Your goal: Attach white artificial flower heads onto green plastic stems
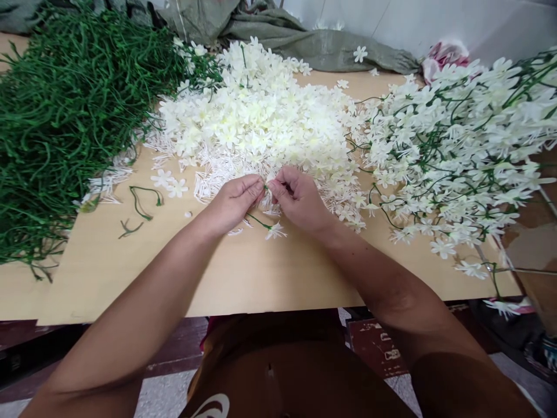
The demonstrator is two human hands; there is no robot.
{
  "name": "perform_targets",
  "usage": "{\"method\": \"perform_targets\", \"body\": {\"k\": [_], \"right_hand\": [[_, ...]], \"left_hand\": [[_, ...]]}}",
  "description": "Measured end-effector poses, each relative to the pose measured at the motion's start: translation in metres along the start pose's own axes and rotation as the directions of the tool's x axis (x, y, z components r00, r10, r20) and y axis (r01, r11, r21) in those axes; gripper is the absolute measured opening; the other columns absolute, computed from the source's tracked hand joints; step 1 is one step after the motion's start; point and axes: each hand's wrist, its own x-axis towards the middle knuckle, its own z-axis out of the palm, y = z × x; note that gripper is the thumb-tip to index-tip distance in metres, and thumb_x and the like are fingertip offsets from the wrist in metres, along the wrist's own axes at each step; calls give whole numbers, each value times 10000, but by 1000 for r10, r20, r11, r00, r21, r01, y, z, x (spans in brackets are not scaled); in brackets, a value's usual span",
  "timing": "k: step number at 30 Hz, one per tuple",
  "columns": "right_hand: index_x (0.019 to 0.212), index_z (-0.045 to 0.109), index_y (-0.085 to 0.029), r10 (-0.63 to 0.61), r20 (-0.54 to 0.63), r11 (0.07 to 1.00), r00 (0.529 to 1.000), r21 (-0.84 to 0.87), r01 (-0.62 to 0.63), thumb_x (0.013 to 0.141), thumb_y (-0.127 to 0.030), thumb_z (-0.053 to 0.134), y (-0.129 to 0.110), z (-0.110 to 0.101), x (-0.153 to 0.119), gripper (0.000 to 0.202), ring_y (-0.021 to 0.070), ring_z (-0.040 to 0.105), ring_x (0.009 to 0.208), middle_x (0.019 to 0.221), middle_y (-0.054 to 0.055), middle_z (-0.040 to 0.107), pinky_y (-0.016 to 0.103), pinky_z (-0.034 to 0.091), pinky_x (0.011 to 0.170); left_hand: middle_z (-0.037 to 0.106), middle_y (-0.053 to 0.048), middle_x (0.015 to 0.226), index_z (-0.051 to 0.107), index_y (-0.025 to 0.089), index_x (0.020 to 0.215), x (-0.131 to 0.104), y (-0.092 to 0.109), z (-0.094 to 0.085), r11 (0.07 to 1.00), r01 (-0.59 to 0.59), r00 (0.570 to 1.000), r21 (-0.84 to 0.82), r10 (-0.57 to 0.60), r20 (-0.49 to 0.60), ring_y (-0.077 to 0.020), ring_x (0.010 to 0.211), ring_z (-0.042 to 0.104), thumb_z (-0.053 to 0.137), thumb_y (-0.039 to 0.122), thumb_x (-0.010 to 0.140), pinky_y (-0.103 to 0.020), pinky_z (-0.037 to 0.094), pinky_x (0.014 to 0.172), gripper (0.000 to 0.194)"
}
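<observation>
Green plastic, thin as wire, is what the two hands meet over: a short green stem (257, 221) whose top end is pinched between the fingertips of the left hand (235, 200) and the right hand (298, 197), both closed tight on it, the right seemingly also pressing a small white bloom onto its tip. The stem trails toward 6 o'clock from the hands and already carries one white flower (275, 231) at its lower end, lying on the wooden table (243, 278). Judging by the piles, the work is somewhere in the middle: at 3 o'clock lies a big heap of finished sprigs (461, 139), stems with white blooms on them, while at 12 o'clock a mound of loose white flower heads (261, 122) remains, touching the fingers, and at 9 o'clock a thick tangle of bare green stems (65, 116) waits unfilled. A couple of stray stems (143, 203) and single blooms lie between that tangle and the hands. Grey-green cloth (304, 40) is bunched along the far edge, past the flower heads.
</observation>
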Motion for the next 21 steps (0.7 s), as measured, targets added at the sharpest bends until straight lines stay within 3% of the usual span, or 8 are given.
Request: {"method": "perform_targets", "body": {"k": [4,10,15,21], "right_hand": [[710,457,-208,78,38,974,996,212,-84,850,-589,586,2,6,1,426,86,504,580,637,-22,564,246,393,560],[705,468,-204,120,72,918,990,371,-138,802,-619,633,5,8,4,457,84,534,598,625,-33,559,246,462,605],[691,447,-211,130,87,912,988,381,-153,792,-638,628,7,8,3,474,81,525,594,626,-43,536,249,457,602],[676,422,-226,110,76,956,991,264,-127,837,-534,626,8,9,3,403,94,491,578,603,-44,509,262,418,569]], "left_hand": [[324,55,534,420,189,597,1,-8,0,997,4,1000,-79,-2,25,-73,495,265,645,578,788,-255,184,481,488],[324,54,545,429,178,593,1,-9,3,975,-37,999,-218,42,20,-66,507,268,667,581,783,-256,178,496,505],[314,59,517,429,185,582,1,-10,3,988,-18,999,-153,21,24,-66,482,248,661,629,760,-254,166,467,532],[321,63,507,414,197,584,0,-11,8,997,4,1000,-75,-5,-12,-68,467,262,644,632,762,-248,185,449,523]]}}
